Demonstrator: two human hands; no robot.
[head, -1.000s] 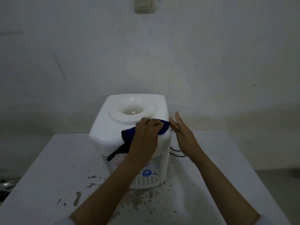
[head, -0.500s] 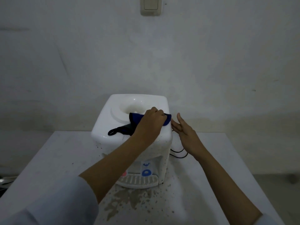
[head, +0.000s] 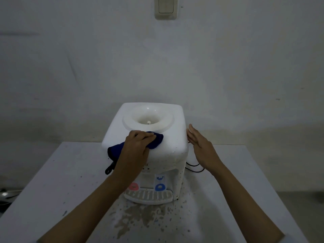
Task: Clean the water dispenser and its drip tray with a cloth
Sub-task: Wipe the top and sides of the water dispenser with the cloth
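Note:
A white tabletop water dispenser (head: 173, 137) stands at the back of a white table (head: 52, 181), its bottle well open on top. My left hand (head: 136, 146) grips a dark blue cloth (head: 156, 140) and holds it on the front part of the dispenser's top, left of centre; a black loop of the cloth hangs down the front. My right hand (head: 201, 146) lies flat with straight fingers against the dispenser's right side. The slatted drip tray (head: 150, 196) sits at the base under a pink tap and a blue tap.
Brown stains and specks cover the table in front of the drip tray (head: 140, 218). A black cable (head: 194, 168) runs out behind the dispenser on the right. A wall switch (head: 165, 7) is mounted above. The wall stands close behind the table.
My left hand has drawn the cloth from the right rear of the top toward the front left. My right hand stays against the dispenser's right side.

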